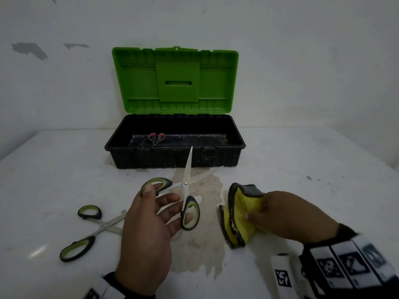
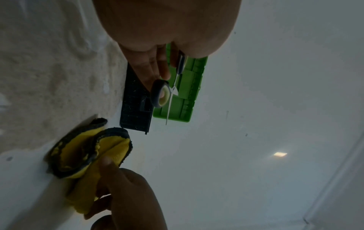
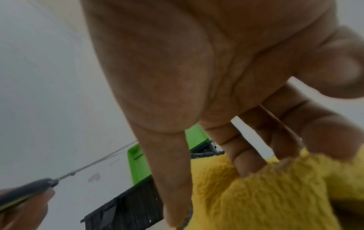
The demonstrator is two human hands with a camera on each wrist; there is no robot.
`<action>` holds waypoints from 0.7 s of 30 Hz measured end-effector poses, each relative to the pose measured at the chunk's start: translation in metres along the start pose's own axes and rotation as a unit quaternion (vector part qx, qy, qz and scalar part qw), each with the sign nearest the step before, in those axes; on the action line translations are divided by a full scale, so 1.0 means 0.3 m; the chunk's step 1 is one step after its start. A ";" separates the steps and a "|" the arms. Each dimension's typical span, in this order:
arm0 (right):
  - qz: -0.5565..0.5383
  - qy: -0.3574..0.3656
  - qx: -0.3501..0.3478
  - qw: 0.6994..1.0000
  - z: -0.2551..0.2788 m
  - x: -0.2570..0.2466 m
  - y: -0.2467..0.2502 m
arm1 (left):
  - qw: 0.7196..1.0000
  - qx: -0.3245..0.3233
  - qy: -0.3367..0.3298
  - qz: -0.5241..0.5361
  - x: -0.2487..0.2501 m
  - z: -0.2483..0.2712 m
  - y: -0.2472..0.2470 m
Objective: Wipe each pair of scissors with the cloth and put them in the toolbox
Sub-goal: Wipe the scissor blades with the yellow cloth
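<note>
On the table [image 1: 302,160] the toolbox [image 1: 174,145] stands far, open. The right hand [image 1: 287,214] grips the cloth [image 1: 237,214]; the left hand [image 1: 149,221] holds opened scissors [image 1: 185,190], fingers through the handles. Probably wiping comes next: cloth must meet blades.

Green-handled scissors [image 1: 186,190] held open, yellow cloth [image 1: 239,214] bunched, toolbox [image 1: 174,156] lid up

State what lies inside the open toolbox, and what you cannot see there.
Inside the toolbox lies one small pair of pink-handled scissors, near its left end. Its front wall hides their blades and the nearest strip of the floor.
</note>
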State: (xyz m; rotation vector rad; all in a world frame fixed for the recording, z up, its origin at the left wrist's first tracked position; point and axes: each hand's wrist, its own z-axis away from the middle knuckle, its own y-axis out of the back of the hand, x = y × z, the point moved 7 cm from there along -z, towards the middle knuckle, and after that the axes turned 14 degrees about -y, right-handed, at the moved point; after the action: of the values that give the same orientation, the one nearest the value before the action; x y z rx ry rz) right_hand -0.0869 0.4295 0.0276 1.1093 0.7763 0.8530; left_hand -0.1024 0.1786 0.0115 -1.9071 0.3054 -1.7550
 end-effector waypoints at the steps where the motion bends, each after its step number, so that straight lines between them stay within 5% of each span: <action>1: 0.020 0.005 -0.020 1.000 -0.014 -0.002 -0.018 | 1.000 -0.002 0.002 0.003 -0.003 0.001 -0.002; 8: 0.104 0.062 -0.025 0.992 -0.029 -0.029 -0.028 | 1.000 -0.010 -0.004 0.007 -0.003 0.000 0.001; 14: -0.069 0.089 0.052 0.992 0.005 -0.042 0.027 | 0.999 -0.011 -0.036 -0.006 0.030 -0.012 0.007; 21: -0.252 0.160 0.141 0.944 0.119 -0.113 0.124 | 0.997 -0.016 -0.076 -0.014 0.081 -0.026 -0.004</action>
State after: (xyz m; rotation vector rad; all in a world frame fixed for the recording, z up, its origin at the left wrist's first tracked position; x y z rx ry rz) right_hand -0.0786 0.3925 0.0761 0.9602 1.4196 0.4949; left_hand -0.1071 0.1657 0.0332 -2.0625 0.2544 -1.6205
